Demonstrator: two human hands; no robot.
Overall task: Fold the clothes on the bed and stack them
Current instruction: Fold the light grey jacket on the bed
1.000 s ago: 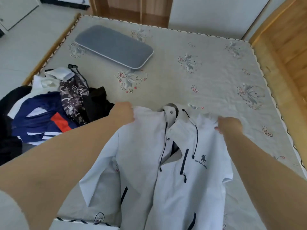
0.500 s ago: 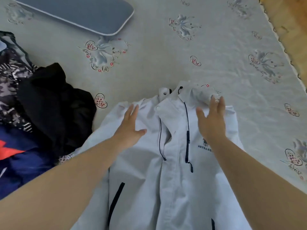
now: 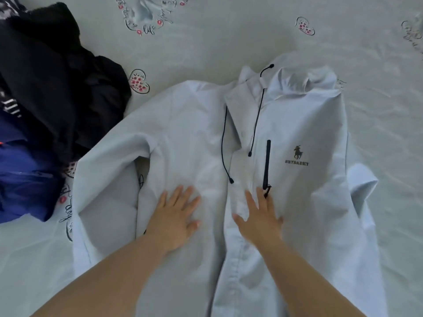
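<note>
A white hooded jacket (image 3: 297,124) with dark drawstrings, a dark chest zip and a horse logo lies front-up and spread on the bed (image 3: 229,37). Its collar points away from me and its left sleeve bends down at the left. My left hand (image 3: 174,218) rests flat on the jacket's left front panel, fingers spread. Just right of the closed front placket, my right hand (image 3: 259,217) lies flat too, fingertips near the bottom of the chest zip. Neither hand holds any cloth.
A heap of unfolded clothes lies at the left edge: a black garment (image 3: 59,83) on top, a navy one (image 3: 25,179) below it, a patterned piece at the top corner. The pale bedsheet with heart and flower prints stretches beyond and to the right of the jacket.
Both hands let go of the jacket's shoulders, laid it down, then slid from the collar area down toward me along the chest. The view has tilted down and closer.
</note>
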